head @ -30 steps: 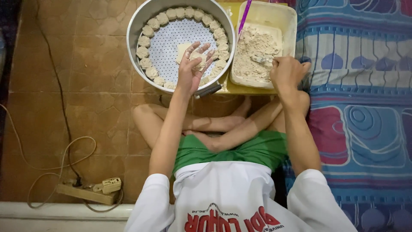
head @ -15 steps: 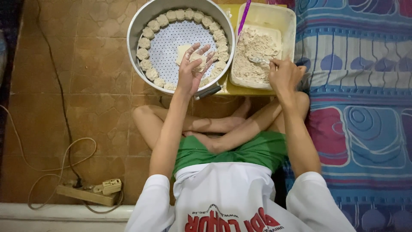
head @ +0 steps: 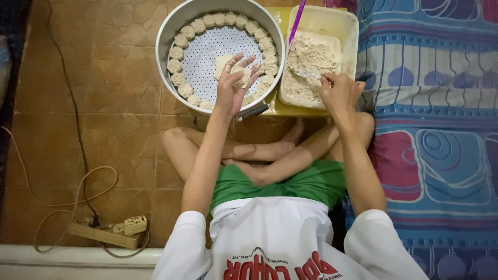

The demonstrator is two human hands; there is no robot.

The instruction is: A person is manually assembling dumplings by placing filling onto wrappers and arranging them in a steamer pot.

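My left hand (head: pixel 234 83) is raised over the round metal steamer tray (head: pixel 165 36), palm up, with a pale dumpling wrapper (head: pixel 226 65) lying on its fingers. Several shaped dumplings (head: pixel 182 40) line the tray's rim in a ring. My right hand (head: pixel 340 92) grips a metal spoon (head: pixel 307 74) whose bowl digs into the pale minced filling (head: pixel 310 58) inside a cream rectangular plastic container (head: pixel 346 26). A purple stick (head: pixel 296 22) leans in that container.
I sit cross-legged on a brown tiled floor (head: pixel 109 109). A patterned blue and pink mattress (head: pixel 436 114) lies to the right. A power strip with cables (head: pixel 111 231) rests at the lower left, near a white ledge. A dark handle (head: pixel 252 111) pokes out under the tray.
My right hand has slid down and left with the spoon through the filling. The left hand stays over the tray with the wrapper.
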